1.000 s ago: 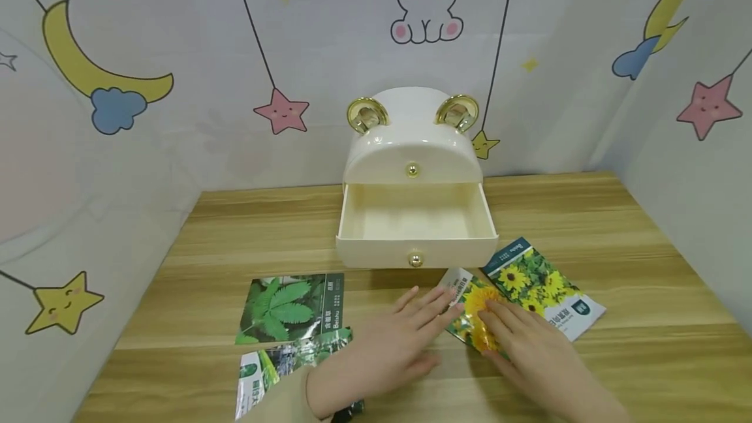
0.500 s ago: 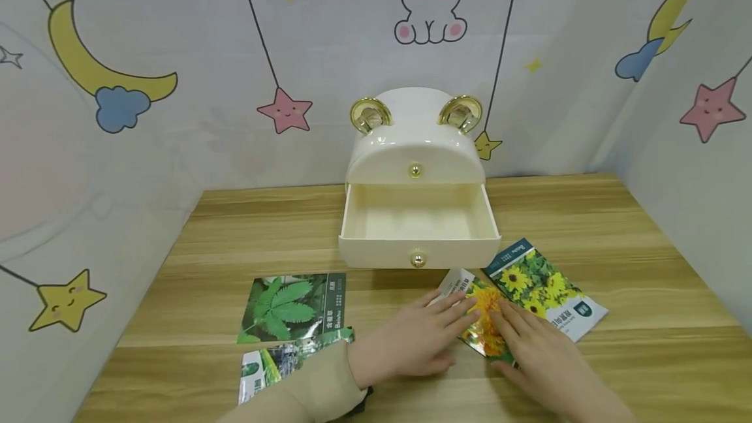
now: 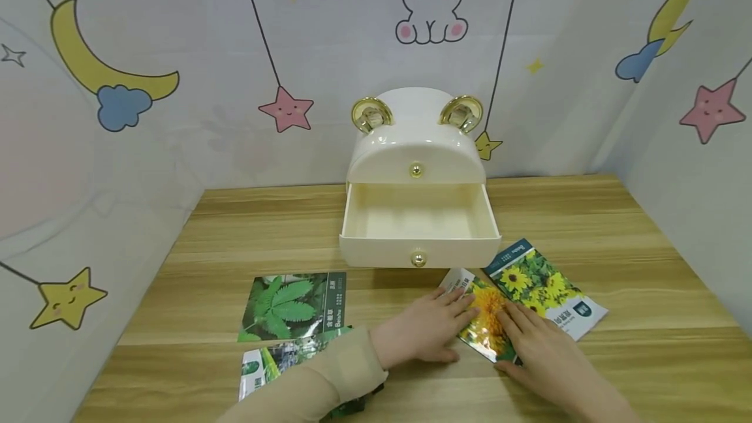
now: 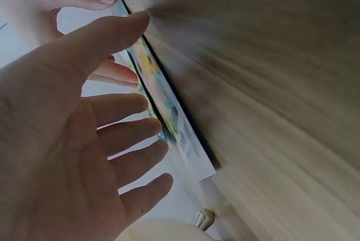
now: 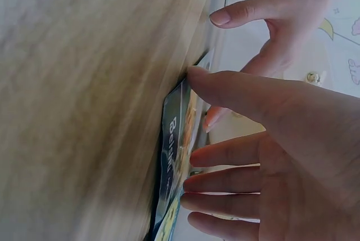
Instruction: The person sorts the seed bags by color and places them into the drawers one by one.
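Right of centre in the lower frame, the left hand (image 3: 425, 330) and right hand (image 3: 546, 352), fingers extended and slightly apart, lie over opposite sides of the orange-flowered seed packet (image 3: 485, 318) on the worktop (image 3: 658, 358)

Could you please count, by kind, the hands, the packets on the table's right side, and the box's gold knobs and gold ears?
Hands: 2
Packets: 2
Knobs: 2
Ears: 2
Total: 8
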### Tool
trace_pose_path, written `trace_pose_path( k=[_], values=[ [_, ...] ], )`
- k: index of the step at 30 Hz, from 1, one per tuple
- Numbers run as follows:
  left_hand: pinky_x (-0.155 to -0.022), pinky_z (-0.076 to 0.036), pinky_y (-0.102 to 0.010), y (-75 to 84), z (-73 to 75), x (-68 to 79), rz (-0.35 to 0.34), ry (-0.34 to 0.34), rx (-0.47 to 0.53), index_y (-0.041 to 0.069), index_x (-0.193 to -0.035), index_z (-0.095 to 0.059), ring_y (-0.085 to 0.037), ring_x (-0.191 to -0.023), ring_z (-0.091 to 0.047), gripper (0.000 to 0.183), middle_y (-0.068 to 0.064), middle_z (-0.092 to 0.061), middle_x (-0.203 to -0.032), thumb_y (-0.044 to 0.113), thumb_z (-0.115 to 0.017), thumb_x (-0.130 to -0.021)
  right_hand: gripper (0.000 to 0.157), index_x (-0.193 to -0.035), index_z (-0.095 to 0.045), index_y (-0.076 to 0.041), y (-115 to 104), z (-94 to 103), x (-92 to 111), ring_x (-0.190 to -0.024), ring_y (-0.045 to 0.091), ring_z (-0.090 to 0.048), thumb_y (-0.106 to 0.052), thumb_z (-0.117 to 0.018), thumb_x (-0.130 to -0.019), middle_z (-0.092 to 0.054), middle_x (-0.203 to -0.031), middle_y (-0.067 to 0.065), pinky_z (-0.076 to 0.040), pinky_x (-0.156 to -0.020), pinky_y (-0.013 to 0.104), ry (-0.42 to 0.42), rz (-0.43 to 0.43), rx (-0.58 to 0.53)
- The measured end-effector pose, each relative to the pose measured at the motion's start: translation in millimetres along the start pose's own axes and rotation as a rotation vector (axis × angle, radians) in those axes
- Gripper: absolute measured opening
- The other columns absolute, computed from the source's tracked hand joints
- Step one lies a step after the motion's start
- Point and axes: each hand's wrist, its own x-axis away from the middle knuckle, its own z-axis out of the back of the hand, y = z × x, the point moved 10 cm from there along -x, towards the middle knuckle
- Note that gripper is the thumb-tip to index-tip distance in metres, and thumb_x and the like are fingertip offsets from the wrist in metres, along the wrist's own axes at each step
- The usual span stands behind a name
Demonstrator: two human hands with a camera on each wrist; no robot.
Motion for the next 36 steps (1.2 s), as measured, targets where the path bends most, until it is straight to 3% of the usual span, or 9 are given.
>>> trace_pose_path(
  k=[14, 24, 36],
  values=[
    [-0.113, -0.029, -0.032, -0.4, -8.8, -6.8, 0.003, -0.046, 0.053, 0.021, -0.144, -0.026, -0.016, -0.139, -0.027, 0.069, 0.001, -0.025, -0.152, 0.056, -0.044, -0.088, 0.073, -0.125, -0.053, 0.001, 3.6, -8.6, -0.8, -0.12, 0.034, -0.05, -0.052, -0.063, -0.077, -0.051, -0.132, 0.019, -0.043, -0.096, 0.049, -0.045, -0.007, -0.015],
    [-0.109, -0.034, -0.031, 3.3, -3.9, -11.5, -0.034, 0.022, -0.02, 0.019, -0.141, -0.035, -0.016, -0.133, -0.038, 0.062, -0.001, -0.037, -0.146, 0.053, -0.044, -0.09, 0.068, -0.119, -0.057, 0.004, -1.7, -5.9, -4.1, -0.113, 0.037, -0.055, -0.05, -0.064, -0.077, -0.055, -0.126, 0.022, -0.047, -0.092, 0.048, -0.014, 0.009, 0.011],
    [-0.107, -0.037, -0.03, 2.0, -2.2, -15.2, -0.036, 0.053, 0.025, 0.019, -0.139, -0.039, -0.015, -0.13, -0.042, 0.061, -0.002, -0.041, -0.144, 0.051, -0.049, -0.088, 0.062, -0.115, -0.058, 0.007, -9.1, -5.0, -8.7, -0.106, 0.041, -0.058, -0.037, -0.066, -0.073, -0.059, -0.117, 0.026, -0.052, -0.084, 0.045, 0.021, 0.012, 0.017]
  ],
)
